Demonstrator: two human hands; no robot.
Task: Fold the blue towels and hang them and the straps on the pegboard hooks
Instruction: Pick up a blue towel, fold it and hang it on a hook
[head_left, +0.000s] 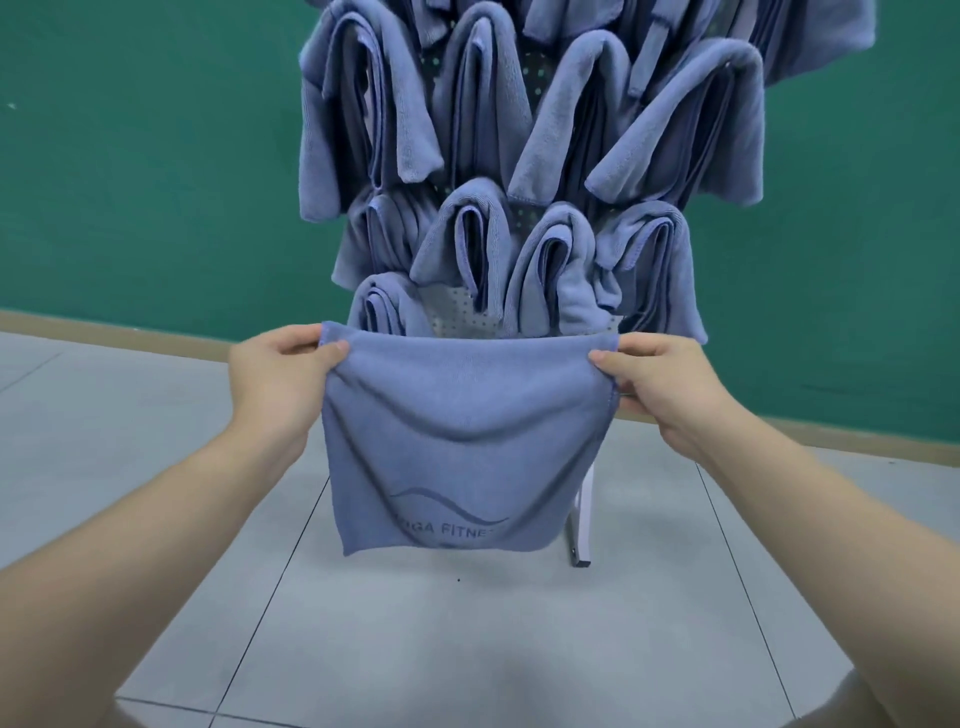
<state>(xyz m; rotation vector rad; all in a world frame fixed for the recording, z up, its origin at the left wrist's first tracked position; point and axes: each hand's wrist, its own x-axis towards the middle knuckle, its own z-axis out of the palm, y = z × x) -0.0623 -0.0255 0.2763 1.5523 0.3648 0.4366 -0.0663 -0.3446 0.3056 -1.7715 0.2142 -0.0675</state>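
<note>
Blue towel (457, 441) hangs pinched at its top corners by our left hand (283, 376) and right hand (670, 389); folding seems underway, so next we bring corners together.

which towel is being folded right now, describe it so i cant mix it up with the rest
Find the pegboard draped with folded blue towels before the green wall. Just in front of its bottom edge, the left hand and right hand pinch the top corners of one towel. Only it hangs flat, off the hooks, showing a printed logo.
</note>
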